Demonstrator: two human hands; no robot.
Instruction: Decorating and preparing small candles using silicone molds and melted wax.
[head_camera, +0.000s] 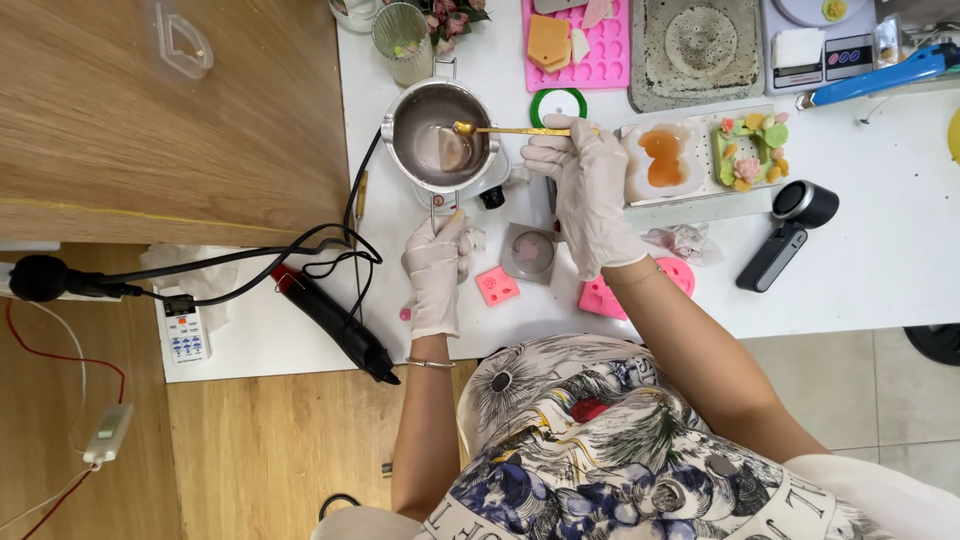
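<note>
My right hand (588, 190), in a white glove, holds a gold spoon (505, 130) whose bowl rests inside a small metal pot (440, 135) of melted liquid. My left hand (437, 270), also gloved, grips the pot's handle just below the pot. The pot stands on a small heater at the white table's left side. To the right of my right hand lies a clear mold (665, 160) filled with orange liquid, and beside it a mold with coloured flower shapes (750, 150).
Pink silicone molds (497, 287) lie near the table's front edge, a larger pink mold (590, 45) at the back. A black heat tool (335, 320) and cables lie left. A black handheld device (790, 230), a scale (815, 40) and a grey slab (697, 45) sit right.
</note>
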